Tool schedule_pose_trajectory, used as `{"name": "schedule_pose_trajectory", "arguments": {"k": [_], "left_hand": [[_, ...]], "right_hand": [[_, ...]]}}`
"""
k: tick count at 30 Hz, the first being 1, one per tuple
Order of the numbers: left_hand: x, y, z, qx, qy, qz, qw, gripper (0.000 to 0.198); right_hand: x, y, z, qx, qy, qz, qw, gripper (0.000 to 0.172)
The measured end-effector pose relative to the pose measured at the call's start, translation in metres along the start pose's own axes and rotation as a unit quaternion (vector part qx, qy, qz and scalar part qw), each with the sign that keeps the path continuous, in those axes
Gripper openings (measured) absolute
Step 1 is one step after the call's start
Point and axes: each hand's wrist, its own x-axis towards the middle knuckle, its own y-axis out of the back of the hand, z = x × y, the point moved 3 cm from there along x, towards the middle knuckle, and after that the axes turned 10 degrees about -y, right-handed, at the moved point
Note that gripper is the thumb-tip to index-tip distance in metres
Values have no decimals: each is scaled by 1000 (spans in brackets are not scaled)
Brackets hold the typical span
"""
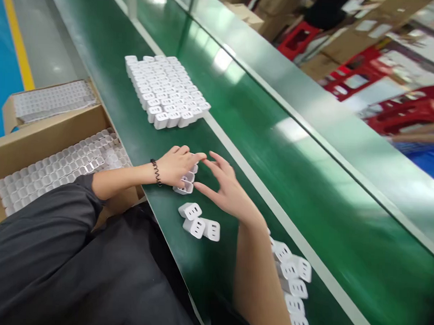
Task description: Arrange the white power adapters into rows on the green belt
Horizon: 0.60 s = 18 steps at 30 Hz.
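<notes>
My left hand (174, 166), with a black coiled band at the wrist, curls over a short row of white charger housings (184, 188) on the green belt (159, 174). Its fingers cover most of that row; the nearest housing looks open at the top. Just to the right is my right hand (227, 188), fingers spread and thumb tip close to the row, with nothing held in it. Below my hands lie three white charger blocks (196, 227) with slots in their end faces, leaning on one another.
Farther up the belt stands a large packed group of white charger blocks (166, 91). More blocks (295, 286) lie beside my right forearm. At left, a cardboard box (42, 121) holds rows of housings, with another tray-filled box (54, 100) behind. A metal ledge (277, 95) runs along the far side.
</notes>
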Motion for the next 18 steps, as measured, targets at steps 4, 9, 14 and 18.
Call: {"name": "schedule_pose_trajectory", "arguments": {"k": [4, 9, 14, 18], "left_hand": [[-44, 30, -42, -95, 63, 117, 987, 83], [-181, 53, -123, -110, 333, 286, 892, 88], [-286, 1, -159, -100, 569, 217, 787, 78], [-315, -44, -153, -108, 614, 174, 762, 69]], "right_hand": [[-24, 5, 21, 28, -12, 75, 997, 58], [-39, -7, 39, 56, -6, 104, 993, 54], [-38, -25, 54, 101, -34, 130, 986, 47], [-36, -40, 64, 101, -43, 155, 982, 42]]}}
